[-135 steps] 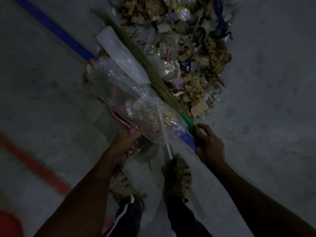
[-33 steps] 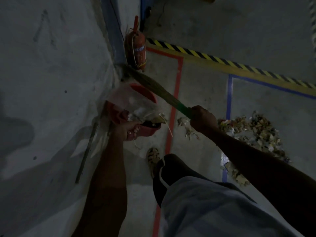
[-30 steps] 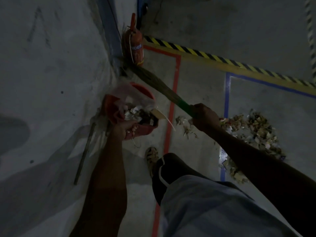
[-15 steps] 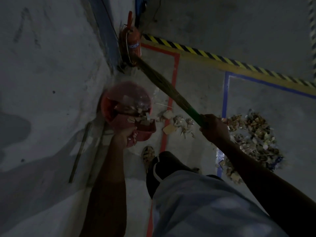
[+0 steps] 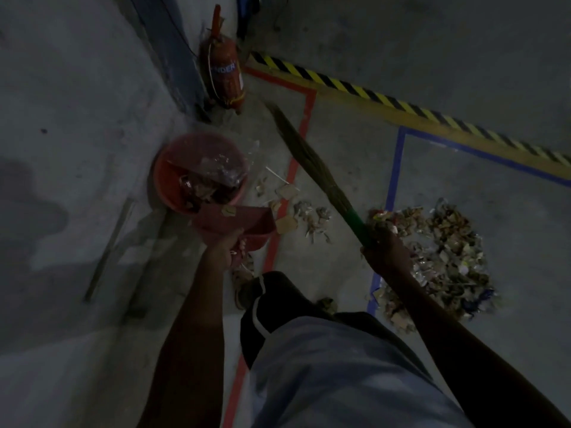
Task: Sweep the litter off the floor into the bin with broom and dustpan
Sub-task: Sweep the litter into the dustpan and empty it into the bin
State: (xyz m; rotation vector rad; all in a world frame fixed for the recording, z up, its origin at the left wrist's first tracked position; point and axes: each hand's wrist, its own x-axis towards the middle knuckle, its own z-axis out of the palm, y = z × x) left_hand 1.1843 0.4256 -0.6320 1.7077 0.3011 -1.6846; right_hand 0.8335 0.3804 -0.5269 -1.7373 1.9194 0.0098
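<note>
While my left hand [image 5: 223, 249] curls its grip round the handle of the red dustpan [image 5: 237, 223], the pan tilts toward the red bin [image 5: 163, 180], its front edge at the bin's near rim. One scrap of card lies on the pan's upper face. Inside the bin sit crumpled clear plastic and paper scraps. My right hand [image 5: 386, 250] has its grip closed round the green handle of the broom [image 5: 312, 163], whose long brown bristles stretch forward and left over the floor [image 5: 349, 143], the tip reaching past the red tape line [image 5: 290, 180]. Spilled scraps [image 5: 301, 211] lie on the floor between the bin and the broom, just beside the pan and across the red line. A large litter pile [image 5: 445, 257] lies to the right, near my right hand, partly over the blue tape line [image 5: 394, 168]. A red fire extinguisher [image 5: 224, 75] stands in the corner beyond the bin, next to yellow-and-black hazard striping [image 5: 370, 95]. My sandalled foot [image 5: 244, 288] rests below the pan.
</note>
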